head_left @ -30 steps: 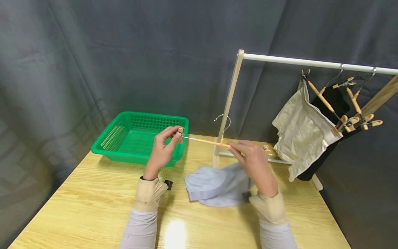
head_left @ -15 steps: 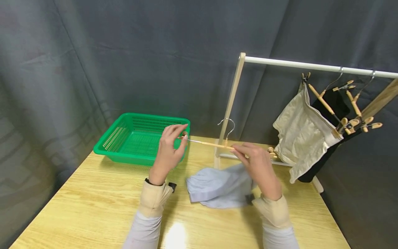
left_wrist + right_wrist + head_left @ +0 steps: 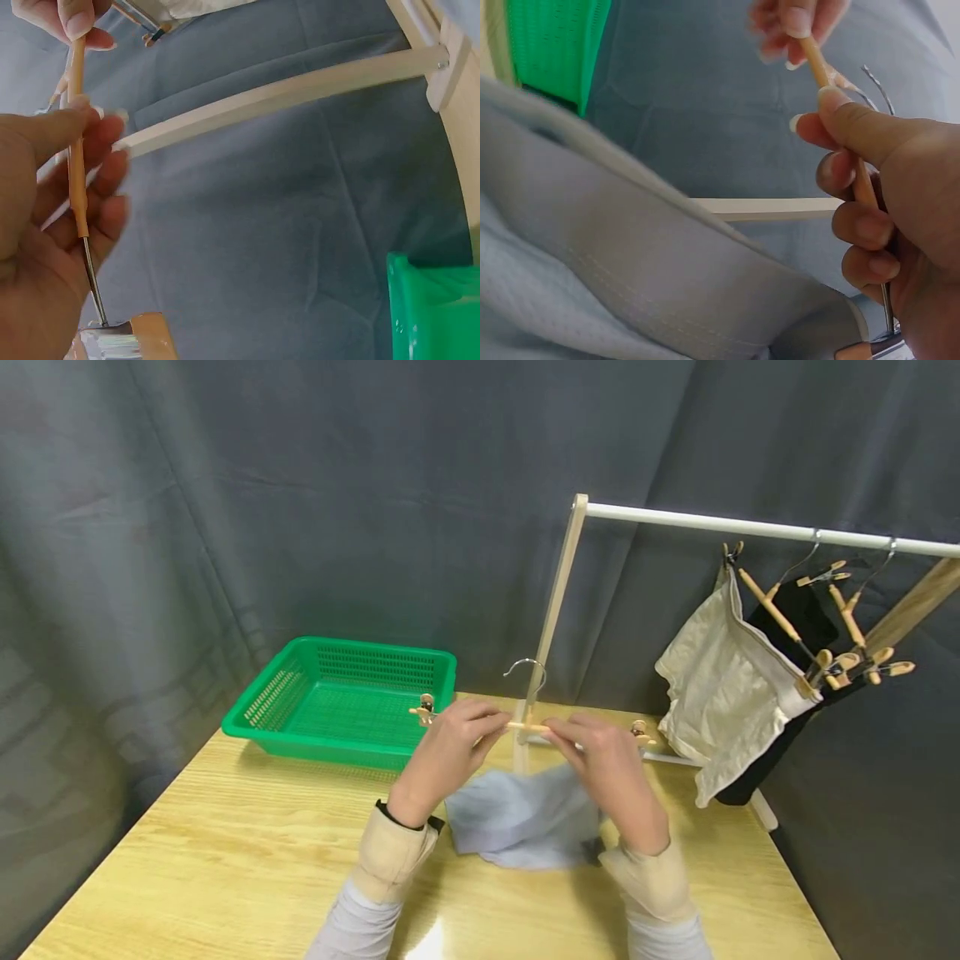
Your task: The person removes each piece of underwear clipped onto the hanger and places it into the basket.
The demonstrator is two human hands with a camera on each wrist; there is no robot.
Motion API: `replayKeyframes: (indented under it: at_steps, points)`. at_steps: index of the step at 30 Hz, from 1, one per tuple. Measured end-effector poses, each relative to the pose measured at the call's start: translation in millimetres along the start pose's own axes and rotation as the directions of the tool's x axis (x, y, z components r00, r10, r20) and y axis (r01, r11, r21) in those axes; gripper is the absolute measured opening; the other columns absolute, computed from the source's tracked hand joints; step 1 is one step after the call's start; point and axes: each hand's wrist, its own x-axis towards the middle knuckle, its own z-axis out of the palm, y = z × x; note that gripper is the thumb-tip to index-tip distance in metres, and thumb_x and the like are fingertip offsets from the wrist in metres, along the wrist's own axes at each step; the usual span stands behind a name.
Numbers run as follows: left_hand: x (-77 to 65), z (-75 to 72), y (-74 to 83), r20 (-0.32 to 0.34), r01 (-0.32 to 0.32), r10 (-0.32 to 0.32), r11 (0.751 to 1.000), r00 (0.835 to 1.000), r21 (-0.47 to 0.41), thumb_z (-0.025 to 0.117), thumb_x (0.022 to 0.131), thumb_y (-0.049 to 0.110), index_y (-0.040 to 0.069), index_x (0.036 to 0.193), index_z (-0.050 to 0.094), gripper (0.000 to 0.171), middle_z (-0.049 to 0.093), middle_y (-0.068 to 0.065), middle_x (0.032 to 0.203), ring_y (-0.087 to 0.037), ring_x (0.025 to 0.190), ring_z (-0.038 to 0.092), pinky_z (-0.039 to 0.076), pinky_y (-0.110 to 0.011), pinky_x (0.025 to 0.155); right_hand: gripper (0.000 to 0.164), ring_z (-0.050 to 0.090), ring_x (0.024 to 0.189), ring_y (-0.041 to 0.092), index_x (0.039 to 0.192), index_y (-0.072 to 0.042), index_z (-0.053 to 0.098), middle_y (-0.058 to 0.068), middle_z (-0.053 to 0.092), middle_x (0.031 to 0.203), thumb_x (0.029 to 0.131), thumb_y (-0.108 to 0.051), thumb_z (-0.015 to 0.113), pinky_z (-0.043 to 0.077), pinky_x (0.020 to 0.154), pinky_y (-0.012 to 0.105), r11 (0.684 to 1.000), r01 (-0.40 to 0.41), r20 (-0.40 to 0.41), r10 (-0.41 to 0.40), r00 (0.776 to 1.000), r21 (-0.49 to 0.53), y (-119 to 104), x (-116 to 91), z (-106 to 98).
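Observation:
Both hands grip the wooden bar of a clip hanger [image 3: 528,727], whose metal hook points up. My left hand [image 3: 457,739] pinches the bar just left of its middle, and the left clip [image 3: 427,706] sticks out beyond the knuckles. On the other side of the hook, my right hand [image 3: 611,768] holds the bar between thumb and fingers. The right clip [image 3: 642,732] shows behind that hand. Below the bar is a light blue garment [image 3: 517,814]; in the right wrist view, the edge of this cloth [image 3: 667,225] reaches up to the clip.
A green basket [image 3: 322,752] stands at the left on the wooden table [image 3: 225,835]. At the right rises a rack with a white rail [image 3: 697,522] and a wooden post [image 3: 558,597]. White shorts [image 3: 738,677] and a black garment [image 3: 795,602] hang there on clip hangers.
My left hand has left the hanger's left clip and slid right along to the bar near the hook, so that clip is now exposed. The right hand keeps its hold on the bar.

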Motion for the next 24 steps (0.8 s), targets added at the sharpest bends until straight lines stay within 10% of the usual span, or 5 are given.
replayKeyframes:
  at_steps: [7,16,24]
  points:
    - [-6.6,-5.9,-6.4,0.066,-0.009,0.012,0.999,0.998,-0.048,0.057,0.089,0.014,0.009,0.105,0.069,0.021,0.065,0.0,0.096,-0.009,0.087,0.058,0.048,-0.016,0.074,0.021,0.054,0.071,0.01,0.097,-0.011,0.071,-0.001,0.066,0.084,0.077,-0.017,0.071,0.049,0.06,0.027,0.996,0.018,-0.013,-0.017,1.0,0.082,-10.2,5.5,-6.7]
    - [-7.8,-13.7,-12.8,0.049,0.031,-0.03,0.999,0.998,-0.028,0.054,0.091,0.019,0.01,0.105,0.069,0.022,0.066,0.0,0.097,-0.01,0.09,0.058,0.049,-0.019,0.074,0.034,0.054,0.095,0.024,0.106,-0.007,0.068,0.009,0.066,0.102,0.073,-0.002,0.072,0.043,0.082,0.034,0.983,-0.003,-0.282,0.055,0.958,0.182,-1.4,4.1,-48.3]
    - [-9.4,-16.8,-15.8,0.026,0.061,-0.06,0.997,0.998,-0.045,0.061,0.086,0.011,0.01,0.105,0.07,0.02,0.066,-0.001,0.099,-0.009,0.089,0.059,0.049,-0.019,0.07,0.033,0.051,0.108,0.021,0.117,-0.015,0.063,0.006,0.063,0.114,0.085,-0.01,0.063,0.04,0.091,0.044,0.949,-0.228,-0.138,0.261,0.955,0.217,33.2,-12.2,-55.8]
